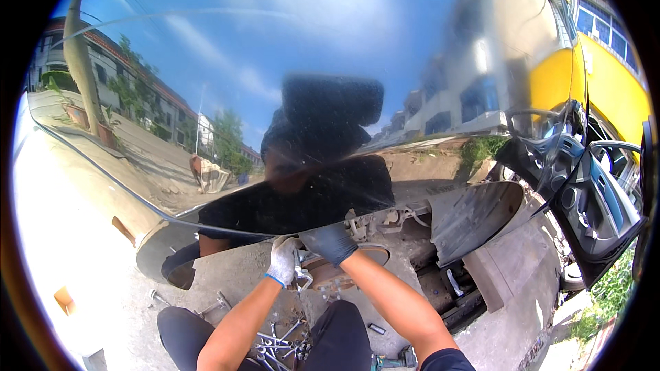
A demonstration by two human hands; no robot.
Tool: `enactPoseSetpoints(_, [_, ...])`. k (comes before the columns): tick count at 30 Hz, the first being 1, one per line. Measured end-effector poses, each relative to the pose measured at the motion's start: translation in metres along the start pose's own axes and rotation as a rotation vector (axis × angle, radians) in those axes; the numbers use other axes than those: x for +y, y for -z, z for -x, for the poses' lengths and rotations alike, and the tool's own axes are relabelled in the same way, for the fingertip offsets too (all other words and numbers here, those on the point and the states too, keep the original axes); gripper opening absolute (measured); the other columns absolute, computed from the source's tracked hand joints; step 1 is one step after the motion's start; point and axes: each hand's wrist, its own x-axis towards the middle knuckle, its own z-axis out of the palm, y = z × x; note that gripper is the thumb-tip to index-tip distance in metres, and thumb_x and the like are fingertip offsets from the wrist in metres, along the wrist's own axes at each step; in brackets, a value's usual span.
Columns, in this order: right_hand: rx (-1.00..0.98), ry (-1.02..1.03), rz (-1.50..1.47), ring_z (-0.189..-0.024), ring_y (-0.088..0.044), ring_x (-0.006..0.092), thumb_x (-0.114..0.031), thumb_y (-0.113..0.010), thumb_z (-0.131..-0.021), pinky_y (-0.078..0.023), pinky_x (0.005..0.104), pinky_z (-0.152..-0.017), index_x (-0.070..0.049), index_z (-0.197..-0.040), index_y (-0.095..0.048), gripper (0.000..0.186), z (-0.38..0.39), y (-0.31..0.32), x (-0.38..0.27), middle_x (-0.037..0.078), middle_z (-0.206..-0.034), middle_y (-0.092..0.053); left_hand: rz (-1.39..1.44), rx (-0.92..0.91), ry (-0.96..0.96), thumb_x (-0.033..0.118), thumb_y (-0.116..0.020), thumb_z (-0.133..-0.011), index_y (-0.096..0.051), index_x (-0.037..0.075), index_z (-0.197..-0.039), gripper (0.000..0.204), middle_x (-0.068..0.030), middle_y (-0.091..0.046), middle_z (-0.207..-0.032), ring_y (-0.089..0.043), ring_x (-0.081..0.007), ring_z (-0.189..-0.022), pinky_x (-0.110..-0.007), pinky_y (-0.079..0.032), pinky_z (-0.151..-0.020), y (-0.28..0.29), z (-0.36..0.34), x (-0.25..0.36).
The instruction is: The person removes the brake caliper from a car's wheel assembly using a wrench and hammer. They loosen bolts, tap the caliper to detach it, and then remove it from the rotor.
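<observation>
My left hand (283,261), in a white glove, has curled fingers at the lower edge of the glossy dark car panel (323,48), beside a silver metal part (302,276); what it grips is unclear. My right hand (328,243), in a dark glove, reaches to the same edge just right of it, its fingertips hard to make out. Both are over a rusty brake disc (371,258) in the wheel opening. Several wrenches and sockets (278,345) lie on the ground between my knees, with a cordless power tool (395,361) to their right.
A curved liner (474,223) sits right of the brake disc, above a dark opening with metal parts. Farther right stand an open car door (598,199) and green plants (615,295). A small cylinder (377,328) and some bolts (157,297) lie on the concrete.
</observation>
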Motion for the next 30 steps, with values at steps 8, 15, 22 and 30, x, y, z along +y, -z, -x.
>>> enactPoseSetpoints(8, [-0.330, -0.087, 0.286, -0.092, -0.074, 0.0506, -0.012, -0.070, -0.091, -0.059, 0.0566, -0.085, 0.002, -0.114, -0.075, 0.028, 0.019, -0.024, 0.007, 0.025, -0.094, -0.076, -0.489, -0.042, -0.235, 0.015, -0.057, -0.104, -0.076, 0.001, -0.117, 0.027, -0.0119, -0.080, -0.114, -0.074, -0.0283, -0.106, -0.042, -0.057, -0.097, -0.008, -0.001, -0.006])
enactPoseSetpoints(15, [0.062, -0.267, -0.161, -0.099, -0.072, 0.0493, -0.022, -0.073, -0.099, -0.057, 0.0539, -0.090, 0.005, -0.123, -0.068, 0.036, 0.036, 0.042, -0.059, 0.032, -0.109, -0.072, -0.242, -0.255, 0.050, 0.040, -0.065, -0.101, -0.082, 0.007, -0.115, 0.039, -0.0216, -0.080, -0.119, -0.074, -0.0385, -0.116, -0.045, -0.057, -0.104, -0.043, 0.001, 0.031])
enactPoseSetpoints(22, [0.467, -0.493, -0.100, -0.122, -0.071, 0.0341, -0.018, -0.077, -0.100, -0.054, 0.0421, -0.107, 0.003, -0.146, -0.058, 0.054, 0.168, 0.117, -0.062, 0.023, -0.132, -0.070, -1.148, 0.039, -0.126, 0.045, -0.077, -0.099, -0.082, -0.002, -0.092, 0.048, -0.0184, -0.080, -0.083, -0.076, -0.0302, -0.074, -0.043, -0.057, -0.073, -0.084, 0.014, 0.067])
enactPoseSetpoints(30, [0.338, -1.777, 0.243, -0.113, -0.074, 0.0396, -0.036, -0.073, -0.095, -0.058, 0.0503, -0.099, -0.003, -0.128, -0.070, 0.047, 0.622, 0.076, -0.065, 0.023, -0.118, -0.076, -0.771, 0.016, -0.125, 0.015, -0.068, -0.100, -0.079, -0.005, -0.093, 0.024, -0.0098, -0.078, -0.086, -0.068, -0.0199, -0.071, -0.039, -0.055, -0.067, -0.048, -0.016, 0.028])
